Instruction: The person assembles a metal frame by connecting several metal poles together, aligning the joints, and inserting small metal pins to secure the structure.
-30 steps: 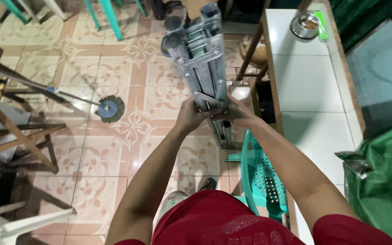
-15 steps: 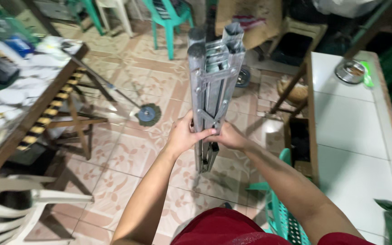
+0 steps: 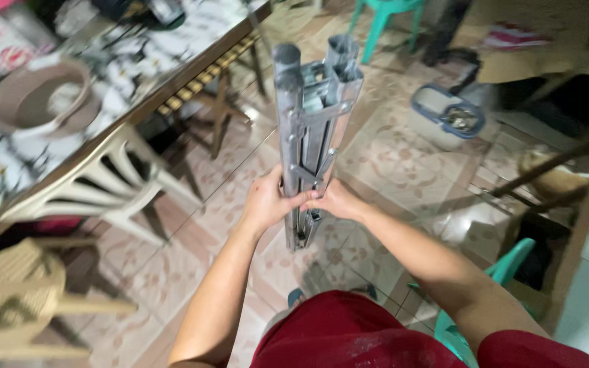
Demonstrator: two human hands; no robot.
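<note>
Both hands, left hand point(image 3: 269, 202) and right hand point(image 3: 336, 201), keep their fingers clamped on the folded metal frame point(image 3: 310, 129); the tabletop point(image 3: 172, 82) now fills ten o'clock.

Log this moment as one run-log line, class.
left hand: grips folded grey metal frame | right hand: grips same frame | frame: upright above tiled floor | nearby: white plastic chair

Both hands point(image 3: 305, 201) closed, arms outstretched

Folded rack point(image 3: 311, 129) dull grey metal, floor tiles point(image 3: 390, 163) glossy, chair point(image 3: 110, 191) smooth plastic
</note>
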